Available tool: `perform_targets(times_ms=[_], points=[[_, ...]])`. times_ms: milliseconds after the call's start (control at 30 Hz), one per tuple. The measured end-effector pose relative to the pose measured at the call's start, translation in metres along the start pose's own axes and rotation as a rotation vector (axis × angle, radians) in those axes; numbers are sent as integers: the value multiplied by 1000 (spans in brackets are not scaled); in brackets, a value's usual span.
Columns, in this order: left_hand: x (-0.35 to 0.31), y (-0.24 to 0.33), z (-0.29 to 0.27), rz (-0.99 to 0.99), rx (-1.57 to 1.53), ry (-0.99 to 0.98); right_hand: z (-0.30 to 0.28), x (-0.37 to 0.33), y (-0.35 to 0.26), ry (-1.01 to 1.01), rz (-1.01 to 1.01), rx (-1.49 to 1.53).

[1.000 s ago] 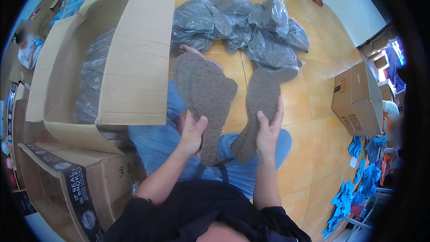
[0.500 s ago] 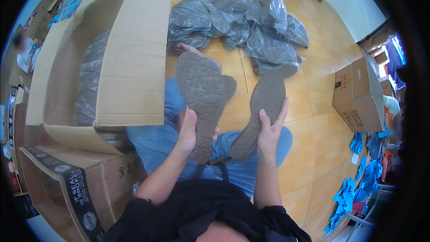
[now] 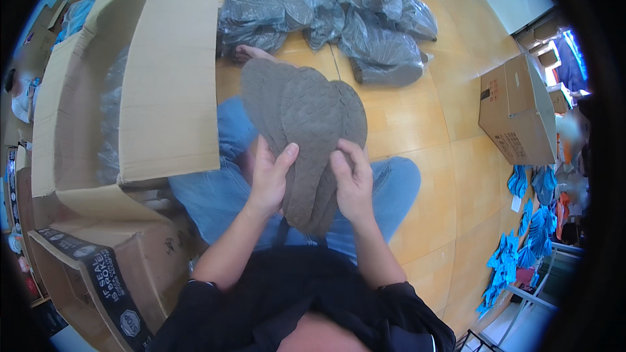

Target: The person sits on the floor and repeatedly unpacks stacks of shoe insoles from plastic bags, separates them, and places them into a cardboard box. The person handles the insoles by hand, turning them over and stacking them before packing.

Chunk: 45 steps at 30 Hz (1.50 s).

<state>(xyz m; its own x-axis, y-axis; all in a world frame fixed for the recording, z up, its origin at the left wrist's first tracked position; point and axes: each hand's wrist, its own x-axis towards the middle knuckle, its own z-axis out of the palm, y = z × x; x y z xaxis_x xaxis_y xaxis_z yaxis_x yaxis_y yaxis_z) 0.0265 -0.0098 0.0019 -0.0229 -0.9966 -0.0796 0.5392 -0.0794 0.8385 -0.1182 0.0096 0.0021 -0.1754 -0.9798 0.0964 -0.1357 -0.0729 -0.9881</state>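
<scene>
Several grey-brown shoe soles, embossed with a flower-like pattern, are fanned out one over another above my lap. My left hand grips their left edge, its thumb lying on top. On the right side my right hand pinches the soles, thumb and fingers bent at their edge. The wide ends of the soles point away from me and the narrow ends toward my body. How many lie in the stack is hard to make out.
Plastic-wrapped bundles of soles lie on the wooden floor ahead. An open cardboard box at my left holds more wrapped bundles; another box stands nearer. At right are a carton and blue pieces. A person sits far left.
The sole that my right hand held apart has come left onto those in my left hand. Both hands now hold one fanned stack. The view has shifted slightly.
</scene>
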Motion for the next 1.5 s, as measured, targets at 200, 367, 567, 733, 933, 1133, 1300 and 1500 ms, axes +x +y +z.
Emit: perform_targets(times_ms=[200,367,567,733,933,1133,1300,1500], points=[[-9,-6,-12,-221,-14,29,-10,10,-3,88,256,294],[-3,-18,-11,-335,-40,14,-80,8,8,365,165,211],[2,-29,14,-400,1,-81,-238,-58,71,763,157,-180],[5,-35,19,-340,-60,-198,-318,-140,126,679,489,-1151],[-1,-42,32,-251,-198,-161,-262,-91,89,780,105,-774],[-8,-37,44,-72,29,-195,-72,-21,21,156,-30,-135],[-1,-6,10,-438,-119,-116,-48,11,-11,239,209,411],[4,-30,20,143,220,-38,-20,-4,-12,234,111,-7]])
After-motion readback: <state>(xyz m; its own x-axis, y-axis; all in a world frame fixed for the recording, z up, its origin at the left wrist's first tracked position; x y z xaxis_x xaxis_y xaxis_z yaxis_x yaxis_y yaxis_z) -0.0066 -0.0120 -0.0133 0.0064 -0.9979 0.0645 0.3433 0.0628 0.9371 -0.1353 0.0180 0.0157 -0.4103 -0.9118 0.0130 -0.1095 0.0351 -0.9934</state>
